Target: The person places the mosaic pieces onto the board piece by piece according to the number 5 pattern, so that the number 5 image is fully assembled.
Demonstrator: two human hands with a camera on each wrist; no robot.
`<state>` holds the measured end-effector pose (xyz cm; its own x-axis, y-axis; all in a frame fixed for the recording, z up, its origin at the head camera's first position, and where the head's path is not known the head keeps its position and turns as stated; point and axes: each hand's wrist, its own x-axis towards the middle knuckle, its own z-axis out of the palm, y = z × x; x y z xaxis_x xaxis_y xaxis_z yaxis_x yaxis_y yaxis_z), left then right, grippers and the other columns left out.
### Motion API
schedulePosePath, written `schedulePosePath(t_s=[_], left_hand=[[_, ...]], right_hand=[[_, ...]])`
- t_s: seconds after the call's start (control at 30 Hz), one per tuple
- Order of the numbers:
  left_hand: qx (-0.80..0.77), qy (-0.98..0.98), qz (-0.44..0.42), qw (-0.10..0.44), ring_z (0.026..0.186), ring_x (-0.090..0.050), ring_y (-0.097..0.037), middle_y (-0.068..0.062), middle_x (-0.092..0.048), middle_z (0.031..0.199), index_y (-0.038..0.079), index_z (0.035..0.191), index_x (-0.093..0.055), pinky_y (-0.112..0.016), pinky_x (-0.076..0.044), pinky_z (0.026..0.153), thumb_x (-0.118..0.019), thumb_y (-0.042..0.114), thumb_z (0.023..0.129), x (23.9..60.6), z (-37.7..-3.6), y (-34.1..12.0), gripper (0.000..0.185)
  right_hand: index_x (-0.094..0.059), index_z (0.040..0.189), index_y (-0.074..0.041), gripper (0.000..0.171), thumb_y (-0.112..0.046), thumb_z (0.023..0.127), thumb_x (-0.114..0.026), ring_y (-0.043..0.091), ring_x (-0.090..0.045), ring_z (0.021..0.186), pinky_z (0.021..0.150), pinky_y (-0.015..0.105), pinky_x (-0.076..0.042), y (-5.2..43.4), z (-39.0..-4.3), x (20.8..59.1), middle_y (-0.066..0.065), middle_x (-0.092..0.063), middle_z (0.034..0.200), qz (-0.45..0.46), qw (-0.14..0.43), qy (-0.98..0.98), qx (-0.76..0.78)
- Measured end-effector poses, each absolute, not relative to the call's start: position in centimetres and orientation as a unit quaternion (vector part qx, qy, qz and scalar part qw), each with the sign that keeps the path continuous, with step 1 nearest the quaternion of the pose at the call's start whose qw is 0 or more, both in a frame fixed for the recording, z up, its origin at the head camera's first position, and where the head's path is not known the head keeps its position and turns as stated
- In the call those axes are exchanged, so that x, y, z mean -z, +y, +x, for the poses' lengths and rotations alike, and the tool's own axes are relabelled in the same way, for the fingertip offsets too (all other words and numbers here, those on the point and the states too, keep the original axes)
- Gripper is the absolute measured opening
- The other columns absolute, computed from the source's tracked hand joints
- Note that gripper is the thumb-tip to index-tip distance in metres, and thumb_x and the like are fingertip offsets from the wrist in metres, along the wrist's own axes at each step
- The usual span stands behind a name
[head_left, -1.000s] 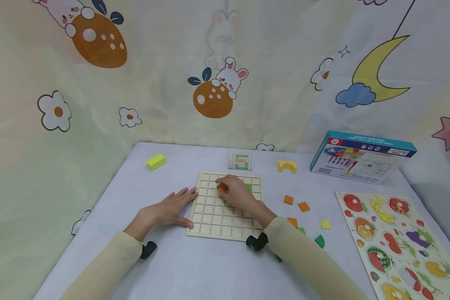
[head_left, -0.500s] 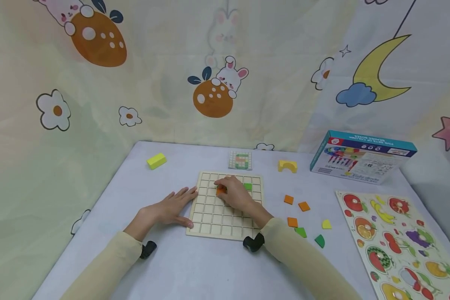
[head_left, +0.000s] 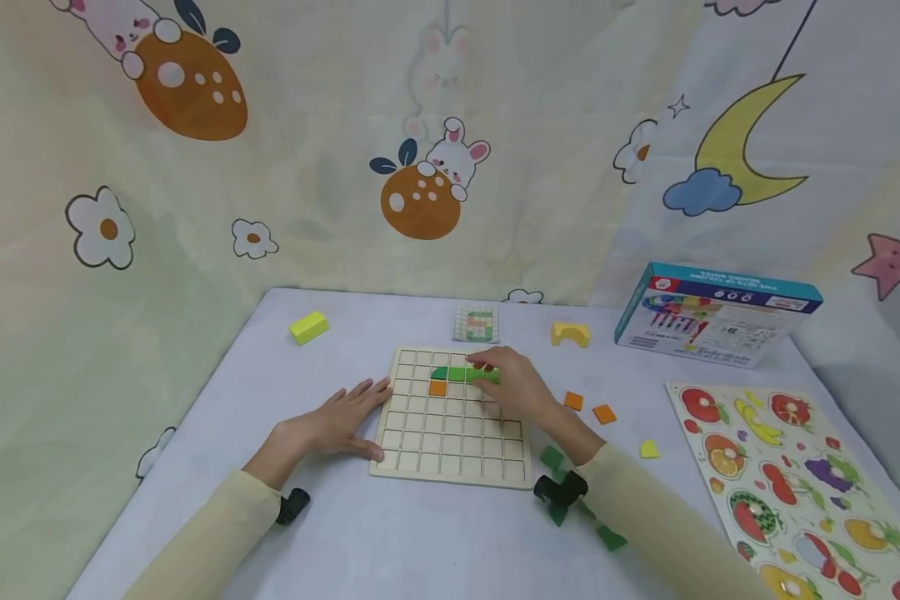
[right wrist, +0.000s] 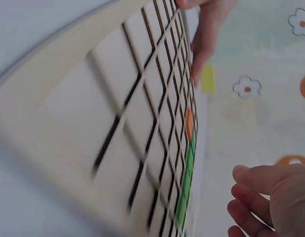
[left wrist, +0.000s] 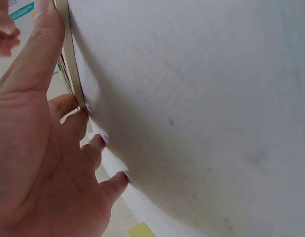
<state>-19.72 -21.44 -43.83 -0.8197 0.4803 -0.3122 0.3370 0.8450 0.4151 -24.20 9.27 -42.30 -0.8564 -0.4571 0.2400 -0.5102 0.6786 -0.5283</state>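
Note:
A pale wooden board with a square grid lies on the white table. My left hand rests flat at its left edge, fingers spread and thumb against the side. Near the top of the grid sit a dark green corner piece and a row of bright green tiles. Directly below the corner piece is an orange square tile. Over the right end of the green row hovers my right hand, partly covering it. In the right wrist view, the right hand's loosely bent fingers hold nothing.
Loose orange tiles, a yellow piece and several green pieces lie right of the board. Behind it are a pattern card, a yellow arch and a yellow-green block. A box and fruit puzzle occupy the right.
My right hand has let go of the orange tile, now in the grid, and moved right along the green row. The left hand stays at the board's edge.

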Motion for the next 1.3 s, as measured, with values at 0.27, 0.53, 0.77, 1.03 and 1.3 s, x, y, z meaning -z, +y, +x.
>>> schedulePosePath(t_s=[0.27,0.53,0.77,1.03,1.3], left_hand=[[-0.17,0.938,0.219,0.207,0.15,-0.007,-0.038,-0.009,-0.011,0.164,0.008,0.155,-0.019,-0.064,-0.01,0.118,-0.072,0.056,0.076,43.5,-19.5,-21.8,0.106],[-0.174,0.939,0.221,0.2,0.15,-0.007,-0.038,-0.011,-0.011,0.164,0.008,0.155,-0.019,-0.064,-0.011,0.118,-0.072,0.055,0.077,43.2,-19.2,-22.2,0.105],[-0.176,0.937,0.23,0.196,0.15,-0.007,-0.039,-0.011,-0.011,0.164,0.008,0.155,-0.019,-0.064,-0.012,0.118,-0.071,0.056,0.078,43.3,-19.2,-22.0,0.104],[-0.176,0.937,0.233,0.194,0.15,-0.008,-0.039,-0.012,-0.012,0.164,0.007,0.154,-0.02,-0.065,-0.011,0.117,-0.072,0.054,0.078,43.2,-19.4,-21.8,0.104],[-0.182,0.935,0.228,0.2,0.15,-0.006,-0.039,-0.011,-0.01,0.164,0.008,0.155,-0.019,-0.064,-0.01,0.118,-0.071,0.055,0.077,43.7,-19.5,-21.5,0.104]], right_hand=[[-0.061,0.13,-0.01,0.044,-0.01,0.087,-0.071,0.024,-0.058,0.099,0.078,0.036,-0.057,19.0,-23.3,42.8,0.009,-0.067,0.113,0.151,0.001,-0.946,-0.287],[-0.058,0.132,-0.008,0.049,-0.012,0.086,-0.072,0.025,-0.057,0.102,0.086,0.039,-0.056,22.3,-23.2,44.9,0.01,-0.065,0.115,0.141,-0.039,-0.947,-0.286],[-0.059,0.131,-0.007,0.046,-0.006,0.086,-0.07,0.022,-0.057,0.096,0.09,0.043,-0.055,22.3,-23.0,45.5,0.009,-0.066,0.111,0.139,-0.021,-0.946,-0.292],[-0.058,0.132,-0.006,0.046,-0.006,0.087,-0.069,0.027,-0.059,0.103,0.097,0.049,-0.051,20.6,-23.3,44.6,0.012,-0.067,0.114,0.135,-0.007,-0.944,-0.301],[-0.061,0.129,-0.007,0.048,-0.009,0.084,-0.074,0.022,-0.06,0.101,0.091,0.041,-0.051,13.4,-24.3,43.3,0.006,-0.068,0.11,0.213,-0.008,-0.925,-0.313]])
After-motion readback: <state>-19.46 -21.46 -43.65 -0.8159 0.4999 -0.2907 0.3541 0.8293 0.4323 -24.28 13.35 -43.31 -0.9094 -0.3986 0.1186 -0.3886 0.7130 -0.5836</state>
